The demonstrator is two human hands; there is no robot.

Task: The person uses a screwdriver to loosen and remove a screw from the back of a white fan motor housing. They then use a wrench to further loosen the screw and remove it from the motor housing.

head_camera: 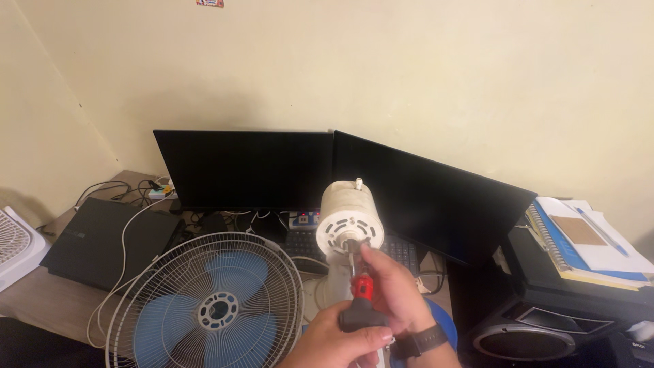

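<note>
Centrally, screwdriver (359, 289) at motor housing (347, 221), grille (204, 303) beside

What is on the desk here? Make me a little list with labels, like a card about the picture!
Left hand: grips the black and red handle of a screwdriver
Right hand: fingers on the screwdriver's shaft, near the tip
Screwdriver tip: at the front face of a white fan motor
Fan guard: round white grille with blue blades inside, lying left of the hands
Behind: two dark monitors, a keyboard
Left: closed black laptop
Right: notebooks stacked on a black speaker
</note>
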